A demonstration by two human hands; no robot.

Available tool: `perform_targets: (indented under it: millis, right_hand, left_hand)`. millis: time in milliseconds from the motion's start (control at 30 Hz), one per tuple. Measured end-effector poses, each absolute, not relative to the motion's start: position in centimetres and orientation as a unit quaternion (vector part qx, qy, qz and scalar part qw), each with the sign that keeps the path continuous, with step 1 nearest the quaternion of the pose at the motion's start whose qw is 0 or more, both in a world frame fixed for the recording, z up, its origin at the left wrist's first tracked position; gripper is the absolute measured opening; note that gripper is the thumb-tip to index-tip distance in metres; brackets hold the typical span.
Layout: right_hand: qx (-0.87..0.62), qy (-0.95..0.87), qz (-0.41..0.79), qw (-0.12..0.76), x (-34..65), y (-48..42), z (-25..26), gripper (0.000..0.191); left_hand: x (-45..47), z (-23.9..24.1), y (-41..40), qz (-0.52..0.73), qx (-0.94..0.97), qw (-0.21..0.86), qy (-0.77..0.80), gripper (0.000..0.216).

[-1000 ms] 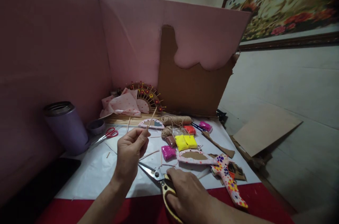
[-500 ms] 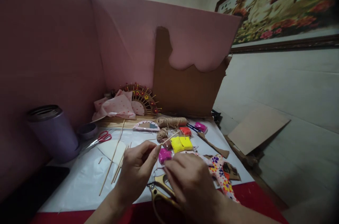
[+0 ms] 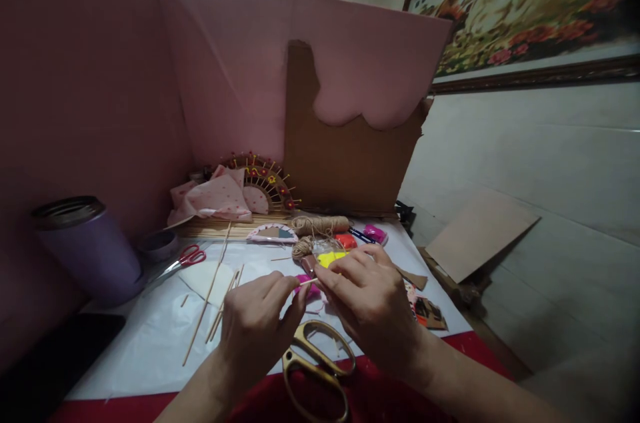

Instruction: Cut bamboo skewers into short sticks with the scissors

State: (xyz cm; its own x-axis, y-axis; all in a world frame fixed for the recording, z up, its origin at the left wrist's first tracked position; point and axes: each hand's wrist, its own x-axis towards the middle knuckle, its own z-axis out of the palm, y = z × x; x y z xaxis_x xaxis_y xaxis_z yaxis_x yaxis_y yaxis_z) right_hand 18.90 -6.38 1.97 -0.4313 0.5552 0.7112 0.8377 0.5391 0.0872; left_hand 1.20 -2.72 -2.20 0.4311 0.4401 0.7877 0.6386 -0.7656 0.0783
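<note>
My left hand (image 3: 257,326) and my right hand (image 3: 370,299) meet over the white sheet (image 3: 145,336), both pinching a short thin wooden stick (image 3: 309,282) between fingertips. Gold-handled scissors (image 3: 317,369) lie on the table just below the hands, free of either hand. Several long bamboo skewers (image 3: 213,299) lie loose to the left of my left hand. Behind my right hand are yellow (image 3: 330,257), pink (image 3: 303,279) and orange (image 3: 346,241) clay packets.
A purple tumbler (image 3: 87,246) stands at far left, red-handled scissors (image 3: 185,257) beside it. A twine spool (image 3: 320,225), a decorated fan-shaped craft (image 3: 260,183) and pink cloth (image 3: 213,199) sit at the back before a pink-and-cardboard screen (image 3: 345,143). A cardboard sheet (image 3: 477,233) lies on the right floor.
My right hand left the gold scissors and came up to the stick. My left hand moved down and right, tilting the stick from upright to level. The scissors now lie free.
</note>
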Motion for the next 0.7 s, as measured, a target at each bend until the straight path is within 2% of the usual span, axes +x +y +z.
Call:
perform_targets:
  millis: [300, 533, 700]
  right_hand:
    - [-0.414, -0.834, -0.221, 0.291, 19.06, -6.11, 2.03, 0.025]
    - [-0.399, -0.832, -0.209, 0.325, 19.13, -5.65, 1.38, 0.02]
    - [-0.401, -0.83, -0.19, 0.337, 18.8, -5.57, 1.32, 0.023]
  left_hand:
    - [1.23, -2.14, -2.48, -0.429, -0.837, 0.121, -0.318, 0.01]
    - [1.29, -2.2, -2.6, -0.46, -0.827, 0.108, -0.303, 0.01]
    - [1.26, -2.53, -2.6, -0.453, -0.825, 0.111, -0.32, 0.01]
